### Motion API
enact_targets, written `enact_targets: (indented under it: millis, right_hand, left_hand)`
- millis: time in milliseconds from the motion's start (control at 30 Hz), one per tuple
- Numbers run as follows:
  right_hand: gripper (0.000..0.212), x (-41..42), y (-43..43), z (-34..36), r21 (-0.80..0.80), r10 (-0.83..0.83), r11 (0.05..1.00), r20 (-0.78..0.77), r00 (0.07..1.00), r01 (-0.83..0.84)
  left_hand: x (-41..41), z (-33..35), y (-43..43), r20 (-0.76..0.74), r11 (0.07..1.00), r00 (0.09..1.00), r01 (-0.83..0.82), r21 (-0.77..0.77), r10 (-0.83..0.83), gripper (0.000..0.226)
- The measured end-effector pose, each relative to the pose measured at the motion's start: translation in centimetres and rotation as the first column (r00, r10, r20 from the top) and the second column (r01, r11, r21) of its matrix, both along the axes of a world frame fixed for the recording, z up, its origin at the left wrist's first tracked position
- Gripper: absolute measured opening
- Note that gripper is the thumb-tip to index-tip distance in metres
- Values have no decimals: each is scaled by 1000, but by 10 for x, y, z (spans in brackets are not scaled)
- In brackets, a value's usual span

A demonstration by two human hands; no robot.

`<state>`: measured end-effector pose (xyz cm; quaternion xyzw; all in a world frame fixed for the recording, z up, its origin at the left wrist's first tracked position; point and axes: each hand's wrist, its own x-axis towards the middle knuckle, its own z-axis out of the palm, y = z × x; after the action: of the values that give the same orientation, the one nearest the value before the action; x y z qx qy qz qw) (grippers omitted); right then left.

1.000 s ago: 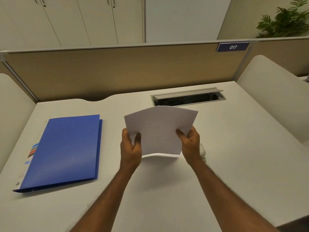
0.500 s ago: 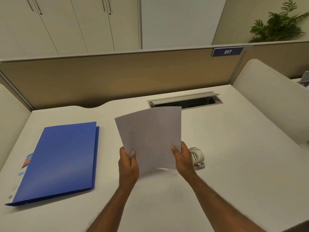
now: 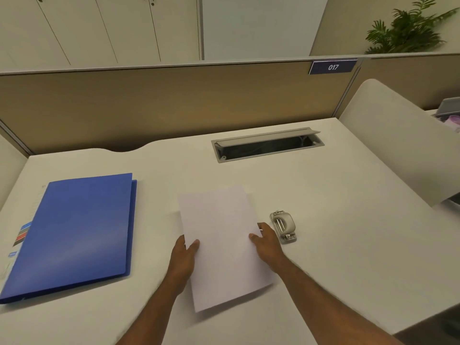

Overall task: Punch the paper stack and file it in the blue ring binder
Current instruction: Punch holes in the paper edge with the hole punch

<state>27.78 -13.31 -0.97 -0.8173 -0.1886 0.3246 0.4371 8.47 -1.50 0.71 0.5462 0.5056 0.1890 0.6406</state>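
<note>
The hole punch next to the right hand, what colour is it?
Silver-grey metal hole punch, seen in the head view.

The paper stack point(image 3: 224, 242) is seen as matt white paper, smooth and unmarked. The blue ring binder point(image 3: 77, 232) is covered in smooth plastic with a faint sheen. The hole punch point(image 3: 283, 226) is made of dull grey metal. The worktop point(image 3: 348, 232) is finished in a matt off-white laminate.

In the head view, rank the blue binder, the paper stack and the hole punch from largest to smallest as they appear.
1. Blue binder, largest.
2. Paper stack, somewhat smaller, though it lies a little nearer the camera.
3. Hole punch, by far the smallest.
</note>
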Motion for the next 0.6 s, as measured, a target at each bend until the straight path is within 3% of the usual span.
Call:
enact_targets:
  millis: [200,367,400,500,600]
  right_hand:
    - [39,0,-5,-6,-96,68,993,61,996,-62]
    - [16,9,-20,6,-188,173,974,282,944,-123]
    - [19,12,-24,11,-188,168,976,350,922,-106]
    - [21,26,-33,28,-101,43,995,536,843,14]
    - [13,53,-41,35,23,-164,983,545,822,181]
  left_hand:
    - [8,-11,-14,-72,999,997,8,39,-5,41]
    - [10,-15,-10,-68,998,997,34,56,-30,44]
    - [10,-15,-10,-66,998,997,38,59,-34,44]
    - [14,-19,-8,-66,996,996,56,66,-52,44]
    - [20,-21,-6,-56,996,997,62,64,-59,42]
